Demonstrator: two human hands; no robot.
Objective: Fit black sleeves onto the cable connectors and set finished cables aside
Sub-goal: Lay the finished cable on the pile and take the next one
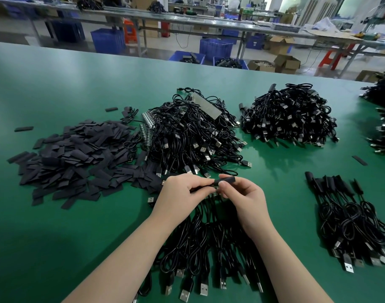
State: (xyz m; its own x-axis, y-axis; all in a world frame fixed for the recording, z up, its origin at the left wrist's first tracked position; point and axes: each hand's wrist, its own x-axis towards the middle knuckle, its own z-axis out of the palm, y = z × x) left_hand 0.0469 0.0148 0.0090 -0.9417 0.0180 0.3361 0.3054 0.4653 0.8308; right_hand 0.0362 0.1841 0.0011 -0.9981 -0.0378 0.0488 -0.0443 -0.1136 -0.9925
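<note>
**A:** so what's on the green desk, left to right?

**B:** far left is a big loose heap of black sleeves. Flat matte rectangles, dark charcoal, a few strays lying off the edges. Just right of it is a tangled mound of black cables with silver USB plugs poking out, plus a row of small metal connectors along its left side.

**A:** and the hands?

**B:** both up front in the middle, over a fan of cables with their USB ends pointing toward the camera. The left hand has its fingers curled round a cable end, pinching it near the connector. The right hand pinches a black sleeve between thumb and fingers. It looks like a short dark tube, lying level, its left end meeting the connector the other hand holds. Can't tell how far on it sits.

**A:** further right?

**B:** another dense pile of cables at the back, and near the right edge a neater bunch with black sleeves on the far ends, USB plugs toward the camera. One stray sleeve lies between those two.
</note>
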